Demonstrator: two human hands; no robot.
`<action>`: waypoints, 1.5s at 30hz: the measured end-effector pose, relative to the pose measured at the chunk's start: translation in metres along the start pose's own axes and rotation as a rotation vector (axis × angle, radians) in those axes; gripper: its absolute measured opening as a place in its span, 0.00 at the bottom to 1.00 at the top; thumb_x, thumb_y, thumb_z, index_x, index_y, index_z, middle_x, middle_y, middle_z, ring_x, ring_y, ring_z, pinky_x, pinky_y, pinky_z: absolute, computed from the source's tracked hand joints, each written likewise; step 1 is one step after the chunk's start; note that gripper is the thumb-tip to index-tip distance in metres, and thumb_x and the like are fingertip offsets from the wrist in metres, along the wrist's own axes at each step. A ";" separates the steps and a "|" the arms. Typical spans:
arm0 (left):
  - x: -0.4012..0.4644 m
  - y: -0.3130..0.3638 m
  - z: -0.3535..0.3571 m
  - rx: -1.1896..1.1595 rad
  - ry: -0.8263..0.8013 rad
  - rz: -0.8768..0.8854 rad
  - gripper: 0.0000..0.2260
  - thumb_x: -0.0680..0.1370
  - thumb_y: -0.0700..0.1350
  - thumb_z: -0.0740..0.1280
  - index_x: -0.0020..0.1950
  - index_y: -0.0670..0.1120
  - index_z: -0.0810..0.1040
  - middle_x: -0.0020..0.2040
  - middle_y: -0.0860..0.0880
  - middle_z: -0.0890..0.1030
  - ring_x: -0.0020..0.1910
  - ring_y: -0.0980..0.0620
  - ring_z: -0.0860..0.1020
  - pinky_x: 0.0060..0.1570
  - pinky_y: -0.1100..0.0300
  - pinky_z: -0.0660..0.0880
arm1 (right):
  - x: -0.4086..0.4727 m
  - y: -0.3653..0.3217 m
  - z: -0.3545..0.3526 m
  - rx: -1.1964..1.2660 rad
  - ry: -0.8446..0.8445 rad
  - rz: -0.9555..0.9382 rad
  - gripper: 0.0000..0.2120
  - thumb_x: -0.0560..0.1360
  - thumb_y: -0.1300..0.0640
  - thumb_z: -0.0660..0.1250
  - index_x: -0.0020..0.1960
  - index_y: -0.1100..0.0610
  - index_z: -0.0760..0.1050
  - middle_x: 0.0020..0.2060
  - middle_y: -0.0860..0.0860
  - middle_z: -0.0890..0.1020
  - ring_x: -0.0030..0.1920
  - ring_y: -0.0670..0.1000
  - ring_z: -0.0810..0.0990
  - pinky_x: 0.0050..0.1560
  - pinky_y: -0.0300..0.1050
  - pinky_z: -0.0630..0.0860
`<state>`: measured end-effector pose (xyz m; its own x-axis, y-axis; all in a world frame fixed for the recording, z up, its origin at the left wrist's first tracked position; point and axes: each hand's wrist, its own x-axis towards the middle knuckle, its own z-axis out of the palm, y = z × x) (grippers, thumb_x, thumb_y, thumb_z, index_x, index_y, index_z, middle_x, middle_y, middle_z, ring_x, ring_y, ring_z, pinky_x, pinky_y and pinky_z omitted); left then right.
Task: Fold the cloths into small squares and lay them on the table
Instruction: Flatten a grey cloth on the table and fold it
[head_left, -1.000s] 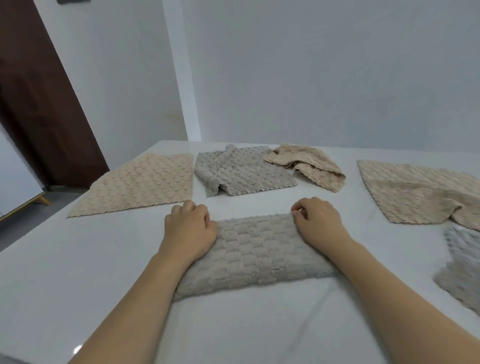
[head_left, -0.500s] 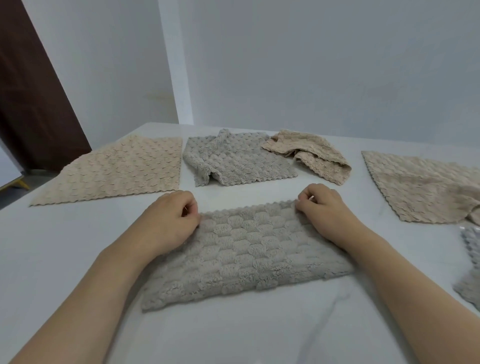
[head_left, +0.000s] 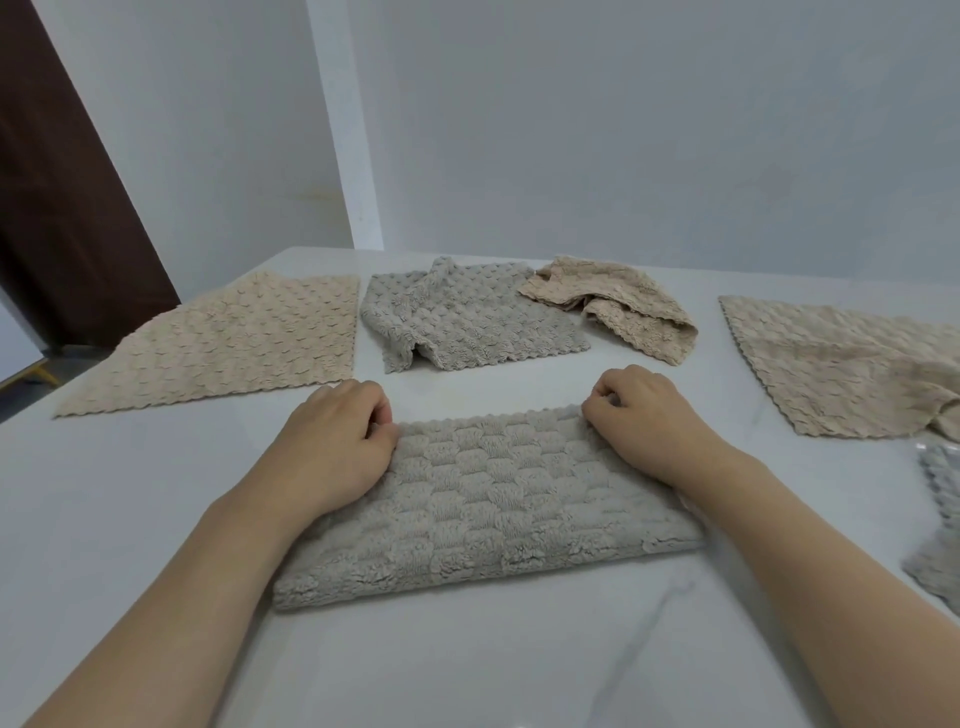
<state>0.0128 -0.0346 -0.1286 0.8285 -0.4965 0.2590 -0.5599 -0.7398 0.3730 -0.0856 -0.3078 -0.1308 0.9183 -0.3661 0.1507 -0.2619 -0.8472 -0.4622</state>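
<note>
Centre of frame: grey waffle-textured plush cloth (head_left: 483, 499), folded into a long rectangle, flat on the white marble-look surface (head_left: 130, 519). Left hand (head_left: 332, 447) at the cloth's upper left corner, fingers curled, grip pinching the far edge. Right hand (head_left: 649, 421) at the upper right corner, fingers curled in too, grip closed on that same far edge.

Behind, upper left: beige textured square cloth (head_left: 228, 343) spread flat. Just right of it: rumpled grey textured cloth (head_left: 467, 322), one corner bunched. Touching that, upper middle: crumpled beige cloth (head_left: 613, 306). Right side of frame: large beige cloth (head_left: 841, 364), partly flat, its right end rumpled. Lower right edge: another grey cloth (head_left: 940, 530), cut off by the frame.
</note>
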 end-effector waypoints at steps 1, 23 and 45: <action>-0.001 0.002 -0.001 -0.024 0.011 0.001 0.07 0.79 0.47 0.62 0.42 0.50 0.69 0.41 0.53 0.74 0.44 0.50 0.71 0.41 0.56 0.66 | -0.002 -0.003 -0.003 0.044 -0.003 -0.004 0.08 0.76 0.53 0.59 0.44 0.56 0.73 0.44 0.51 0.75 0.48 0.55 0.72 0.47 0.49 0.69; -0.012 0.036 -0.010 0.121 0.232 0.017 0.15 0.80 0.50 0.52 0.57 0.47 0.75 0.58 0.48 0.74 0.59 0.46 0.69 0.63 0.50 0.63 | -0.014 -0.023 -0.019 -0.072 0.106 -0.084 0.16 0.80 0.57 0.58 0.67 0.56 0.72 0.65 0.52 0.75 0.66 0.53 0.71 0.67 0.47 0.65; -0.046 0.061 0.026 0.240 -0.246 -0.025 0.27 0.83 0.56 0.43 0.81 0.49 0.46 0.81 0.52 0.46 0.79 0.53 0.44 0.76 0.52 0.40 | -0.051 -0.043 0.025 -0.285 -0.217 -0.107 0.27 0.82 0.44 0.39 0.79 0.49 0.45 0.79 0.47 0.46 0.78 0.48 0.42 0.76 0.49 0.39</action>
<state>-0.0589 -0.0686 -0.1415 0.8351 -0.5498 0.0188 -0.5462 -0.8244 0.1487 -0.1139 -0.2429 -0.1403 0.9785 -0.2055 -0.0185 -0.2053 -0.9606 -0.1872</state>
